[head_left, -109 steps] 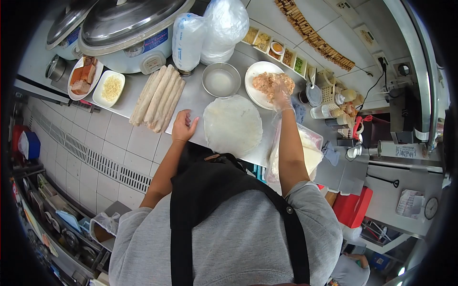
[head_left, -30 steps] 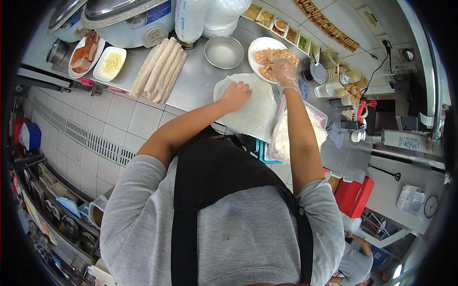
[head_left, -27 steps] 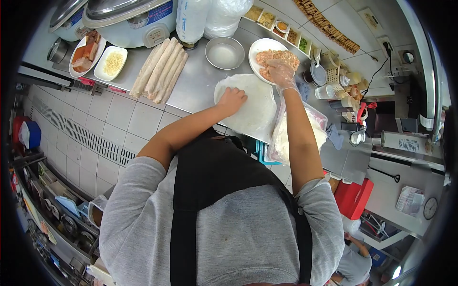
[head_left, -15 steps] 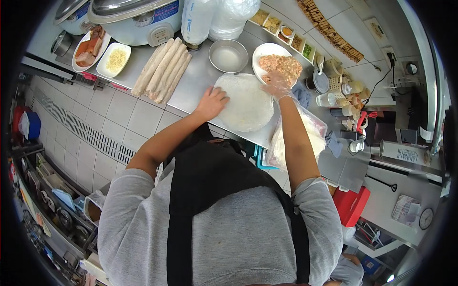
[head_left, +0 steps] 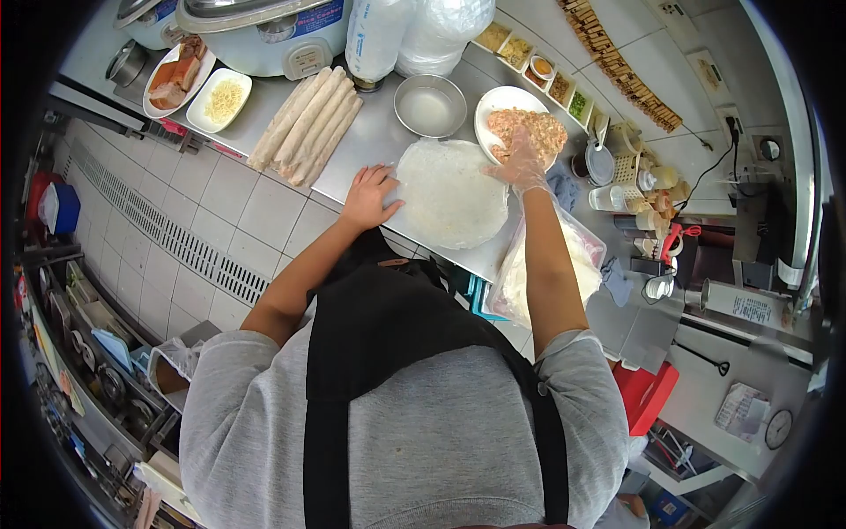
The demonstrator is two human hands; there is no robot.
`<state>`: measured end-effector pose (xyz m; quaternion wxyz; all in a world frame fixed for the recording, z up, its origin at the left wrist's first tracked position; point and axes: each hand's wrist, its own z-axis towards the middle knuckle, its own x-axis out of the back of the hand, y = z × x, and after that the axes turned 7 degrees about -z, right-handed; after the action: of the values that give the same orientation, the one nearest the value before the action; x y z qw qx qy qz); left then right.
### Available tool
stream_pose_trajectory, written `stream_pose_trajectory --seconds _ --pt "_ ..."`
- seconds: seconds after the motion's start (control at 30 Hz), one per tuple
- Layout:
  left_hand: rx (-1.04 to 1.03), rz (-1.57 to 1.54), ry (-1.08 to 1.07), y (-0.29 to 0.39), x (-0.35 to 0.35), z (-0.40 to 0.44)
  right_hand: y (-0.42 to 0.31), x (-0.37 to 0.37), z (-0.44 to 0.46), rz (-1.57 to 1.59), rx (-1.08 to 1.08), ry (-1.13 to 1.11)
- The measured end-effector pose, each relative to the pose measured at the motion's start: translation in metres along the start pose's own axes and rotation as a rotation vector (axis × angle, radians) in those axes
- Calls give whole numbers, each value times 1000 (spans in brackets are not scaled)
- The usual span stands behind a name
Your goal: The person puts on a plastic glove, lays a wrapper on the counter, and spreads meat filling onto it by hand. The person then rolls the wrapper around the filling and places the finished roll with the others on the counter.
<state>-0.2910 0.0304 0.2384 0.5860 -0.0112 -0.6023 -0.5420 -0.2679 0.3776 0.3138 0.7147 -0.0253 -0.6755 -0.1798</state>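
Right hand, in thin see-through plastic, is palm down at the near-left side of the white plate, fingers in the minced mixture. Whether it grasps a portion or only touches the heap, I cannot tell; the fingertips are partly hidden. Governing relation: the mixture lies at the fingers and extends far and right of my palm, while the thin round sheet lies near and left of the same hand, between my 2 hands on the steel counter. Sheet is nearly circular; no long axis noted. Right hand is the nearer of the 2 to the mixture.

Pose: right arm reaches almost straight to the far side. Left hand, bare, is relaxed, fingers loosely spread, holding nothing visible, just beside the sheet's left edge; contact unconfirmed. Metal bowl stands beyond the sheet.
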Motion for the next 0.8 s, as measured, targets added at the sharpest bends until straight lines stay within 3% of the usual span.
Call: stream_pose_trajectory --seconds 0.07,0.2,0.37,0.5,0.57,0.6,0.67,0.7,0.77,0.8 --pt "20 -15 9 1 -1 1 -3 23 9 439 -122 -374" --pt "20 -43 27 2 -1 1 2 10 9 553 -145 -325" --pt "27 -34 -14 9 1 0 -4 -18 -3 353 92 -219" --pt "-11 36 -79 8 -5 -1 5 -19 15 511 228 -215" --pt "1 3 -88 5 -5 -1 5 -8 25 456 96 -497" --pt "-1 3 -86 4 -3 -1 13 -13 30 454 96 -494" --pt "0 43 -107 1 4 -2 31 -34 36 965 123 -585" --pt "2 48 -108 -1 8 -3 26 -17 30 970 125 -584" --pt "23 74 -80 -4 15 -4 4 48 8 1378 -219 -536" --pt "28 75 -80 -3 16 -4 -2 50 7 1378 -216 -541"
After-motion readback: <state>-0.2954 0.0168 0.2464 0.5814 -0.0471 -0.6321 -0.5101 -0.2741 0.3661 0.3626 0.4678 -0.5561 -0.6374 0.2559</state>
